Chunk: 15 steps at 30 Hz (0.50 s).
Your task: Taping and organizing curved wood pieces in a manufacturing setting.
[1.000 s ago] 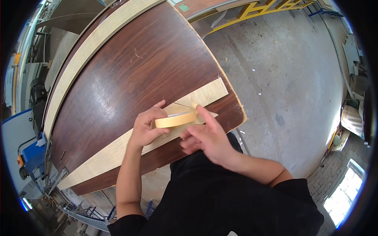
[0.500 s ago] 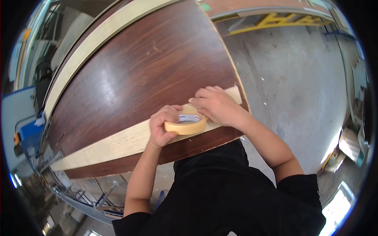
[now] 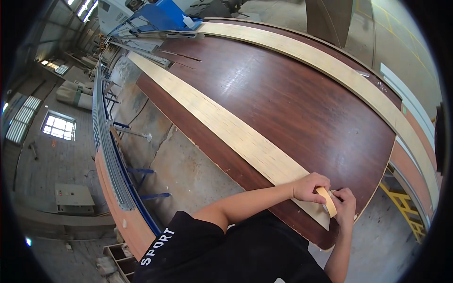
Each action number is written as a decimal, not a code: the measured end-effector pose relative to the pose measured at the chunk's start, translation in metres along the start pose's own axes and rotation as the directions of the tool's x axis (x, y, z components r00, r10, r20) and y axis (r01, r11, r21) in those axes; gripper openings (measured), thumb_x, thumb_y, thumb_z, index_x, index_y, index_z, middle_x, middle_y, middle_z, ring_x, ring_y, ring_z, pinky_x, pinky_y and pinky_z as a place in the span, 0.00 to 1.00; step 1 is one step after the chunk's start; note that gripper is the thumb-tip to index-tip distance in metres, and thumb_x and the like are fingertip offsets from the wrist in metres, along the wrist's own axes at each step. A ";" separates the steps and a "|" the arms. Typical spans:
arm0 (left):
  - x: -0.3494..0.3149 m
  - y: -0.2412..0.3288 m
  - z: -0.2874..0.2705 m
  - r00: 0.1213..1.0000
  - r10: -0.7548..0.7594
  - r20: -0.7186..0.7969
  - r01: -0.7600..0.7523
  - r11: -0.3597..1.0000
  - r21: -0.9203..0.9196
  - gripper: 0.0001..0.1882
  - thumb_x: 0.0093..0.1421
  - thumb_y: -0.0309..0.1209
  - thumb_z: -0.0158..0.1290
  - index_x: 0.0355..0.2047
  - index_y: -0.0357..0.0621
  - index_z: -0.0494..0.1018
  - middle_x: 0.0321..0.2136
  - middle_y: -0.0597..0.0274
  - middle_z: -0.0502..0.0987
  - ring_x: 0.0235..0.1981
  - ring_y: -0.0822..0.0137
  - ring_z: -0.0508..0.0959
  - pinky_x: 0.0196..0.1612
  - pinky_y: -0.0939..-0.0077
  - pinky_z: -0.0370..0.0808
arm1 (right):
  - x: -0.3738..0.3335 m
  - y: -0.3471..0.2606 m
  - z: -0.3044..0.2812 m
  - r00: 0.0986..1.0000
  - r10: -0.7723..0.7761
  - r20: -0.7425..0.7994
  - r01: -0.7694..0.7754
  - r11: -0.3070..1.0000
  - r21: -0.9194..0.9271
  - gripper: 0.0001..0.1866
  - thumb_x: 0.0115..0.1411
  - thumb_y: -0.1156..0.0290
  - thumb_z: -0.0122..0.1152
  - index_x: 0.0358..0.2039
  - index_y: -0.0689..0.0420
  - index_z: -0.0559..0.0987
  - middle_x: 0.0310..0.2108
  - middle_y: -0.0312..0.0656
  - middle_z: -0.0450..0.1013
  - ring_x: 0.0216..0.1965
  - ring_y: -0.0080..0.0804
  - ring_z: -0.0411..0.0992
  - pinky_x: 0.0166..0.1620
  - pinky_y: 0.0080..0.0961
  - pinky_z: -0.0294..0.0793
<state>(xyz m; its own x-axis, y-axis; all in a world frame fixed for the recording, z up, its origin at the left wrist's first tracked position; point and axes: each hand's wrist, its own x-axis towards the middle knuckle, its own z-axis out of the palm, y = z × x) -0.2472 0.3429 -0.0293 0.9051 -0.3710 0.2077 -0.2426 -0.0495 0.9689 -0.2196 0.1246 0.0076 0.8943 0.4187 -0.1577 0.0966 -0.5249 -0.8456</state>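
A roll of yellow masking tape (image 3: pixel 332 208) is in my left hand (image 3: pixel 309 187), whose fingers close round its side. The roll stands tilted over the near right end of a pale wooden strip (image 3: pixel 212 115). My right hand (image 3: pixel 347 210) is up against the other side of the roll, its fingertips pinched together beside the rim. Whether a tape end lies between those fingertips is too small to tell. The strip rests along the near side of a glossy dark brown board (image 3: pixel 283 108).
A second pale strip (image 3: pixel 302 49) runs along the board's far side. To the left stands a long metal rail bench (image 3: pixel 106 165) with blue legs. Blue machinery (image 3: pixel 163 16) sits beyond the board's far left end, and a yellow steel frame (image 3: pixel 401 207) at the right.
The view has swung left along the board. The tape roll has tipped from nearly flat to more on edge, and my right hand has come from the strip to the roll's side.
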 end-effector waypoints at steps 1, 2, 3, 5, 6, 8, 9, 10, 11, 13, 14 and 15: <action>0.003 0.000 0.000 1.000 0.014 -0.008 -0.014 1.000 -0.017 0.26 0.48 0.52 0.65 0.24 0.42 0.67 0.26 0.52 0.73 0.36 0.48 0.77 0.39 0.60 0.73 | 0.002 0.001 -0.003 1.000 -0.009 -0.004 0.009 1.000 -0.007 0.12 0.43 0.77 0.68 0.32 0.66 0.81 0.29 0.46 0.72 0.33 0.41 0.73 0.39 0.31 0.72; 0.004 0.000 0.000 1.000 0.023 -0.010 -0.023 1.000 -0.014 0.26 0.48 0.52 0.65 0.24 0.42 0.67 0.26 0.52 0.73 0.36 0.48 0.77 0.39 0.60 0.73 | 0.004 0.003 -0.004 1.000 0.007 0.007 -0.007 1.000 -0.013 0.12 0.43 0.77 0.68 0.32 0.66 0.81 0.29 0.46 0.72 0.32 0.41 0.74 0.38 0.31 0.72; 0.004 -0.001 0.000 1.000 0.018 -0.011 -0.018 1.000 -0.024 0.26 0.48 0.52 0.65 0.24 0.42 0.67 0.26 0.52 0.73 0.35 0.48 0.77 0.40 0.60 0.73 | 0.005 0.006 -0.003 1.000 0.024 0.018 -0.024 1.000 -0.018 0.13 0.43 0.78 0.68 0.32 0.66 0.82 0.28 0.45 0.73 0.32 0.40 0.74 0.37 0.31 0.72; 0.005 -0.003 0.002 1.000 0.017 -0.008 -0.017 0.999 -0.035 0.27 0.48 0.52 0.65 0.24 0.42 0.67 0.25 0.53 0.72 0.35 0.48 0.77 0.40 0.60 0.73 | 0.004 0.010 -0.003 1.000 -0.024 0.004 0.024 1.000 -0.017 0.12 0.43 0.77 0.68 0.31 0.65 0.82 0.28 0.44 0.73 0.32 0.40 0.73 0.38 0.31 0.71; 0.004 -0.004 0.004 0.999 0.032 -0.022 -0.033 0.999 -0.013 0.27 0.48 0.53 0.65 0.24 0.42 0.67 0.26 0.53 0.72 0.35 0.48 0.76 0.42 0.59 0.73 | 0.002 0.012 -0.003 0.998 -0.068 -0.004 0.068 0.998 -0.012 0.11 0.44 0.76 0.68 0.30 0.64 0.82 0.28 0.43 0.73 0.33 0.39 0.73 0.39 0.31 0.70; 0.002 -0.005 0.011 0.998 0.053 -0.034 -0.052 0.999 0.008 0.27 0.48 0.54 0.65 0.24 0.42 0.67 0.26 0.53 0.72 0.35 0.47 0.76 0.43 0.58 0.73 | -0.003 0.011 -0.001 0.986 -0.162 -0.041 0.155 0.978 -0.140 0.10 0.44 0.75 0.68 0.30 0.63 0.82 0.28 0.42 0.73 0.33 0.38 0.73 0.39 0.32 0.68; 0.000 -0.005 0.016 0.988 0.121 -0.097 -0.116 0.992 0.049 0.26 0.47 0.52 0.65 0.25 0.42 0.68 0.27 0.54 0.72 0.34 0.49 0.74 0.41 0.60 0.72 | -0.005 0.009 0.001 0.965 -0.257 -0.062 0.232 0.935 -0.267 0.09 0.45 0.74 0.68 0.29 0.61 0.82 0.28 0.41 0.74 0.33 0.38 0.73 0.40 0.32 0.67; -0.001 -0.004 0.020 0.969 0.192 -0.155 -0.179 0.980 0.091 0.25 0.47 0.51 0.65 0.26 0.42 0.69 0.27 0.55 0.72 0.33 0.50 0.72 0.39 0.61 0.70 | -0.006 0.009 0.002 0.964 -0.257 -0.065 0.230 0.934 -0.273 0.09 0.45 0.74 0.68 0.29 0.61 0.82 0.28 0.41 0.74 0.33 0.38 0.73 0.40 0.32 0.67; -0.001 -0.005 0.019 0.971 0.206 -0.126 -0.195 0.977 0.091 0.26 0.47 0.52 0.64 0.27 0.42 0.69 0.30 0.53 0.72 0.36 0.49 0.72 0.42 0.59 0.70 | -0.007 0.010 0.003 0.951 -0.299 -0.077 0.267 0.922 -0.280 0.08 0.46 0.73 0.67 0.28 0.60 0.82 0.29 0.40 0.74 0.34 0.38 0.72 0.40 0.33 0.65; -0.002 -0.002 0.022 0.976 0.174 -0.132 -0.163 0.982 0.091 0.28 0.48 0.55 0.63 0.26 0.42 0.68 0.29 0.53 0.72 0.37 0.46 0.73 0.45 0.57 0.70 | -0.007 0.013 0.003 0.936 -0.345 -0.071 0.310 0.903 -0.298 0.07 0.47 0.72 0.67 0.28 0.59 0.81 0.29 0.39 0.74 0.34 0.38 0.72 0.40 0.33 0.65; -0.002 -0.001 0.024 0.981 0.137 -0.138 -0.124 0.988 0.093 0.30 0.49 0.58 0.62 0.26 0.43 0.68 0.28 0.52 0.72 0.39 0.44 0.73 0.49 0.55 0.70 | -0.007 0.015 0.003 0.934 -0.349 -0.071 0.313 0.899 -0.306 0.07 0.47 0.72 0.67 0.28 0.59 0.81 0.29 0.39 0.74 0.34 0.38 0.72 0.40 0.33 0.65; 0.000 0.000 0.025 0.979 0.145 -0.141 -0.133 0.987 0.094 0.30 0.49 0.58 0.62 0.26 0.43 0.68 0.28 0.52 0.72 0.39 0.44 0.73 0.49 0.55 0.70 | -0.009 0.017 0.002 0.936 -0.347 -0.063 0.314 0.901 -0.300 0.08 0.47 0.72 0.67 0.28 0.60 0.81 0.29 0.39 0.74 0.33 0.38 0.72 0.39 0.33 0.64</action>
<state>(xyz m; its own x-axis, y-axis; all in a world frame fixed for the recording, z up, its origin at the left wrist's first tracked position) -0.2564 0.3196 -0.0330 0.9003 -0.2397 0.3632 -0.3925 -0.0866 0.9157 -0.2269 0.1137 -0.0063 0.8309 0.5273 0.1776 0.4986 -0.5642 -0.6581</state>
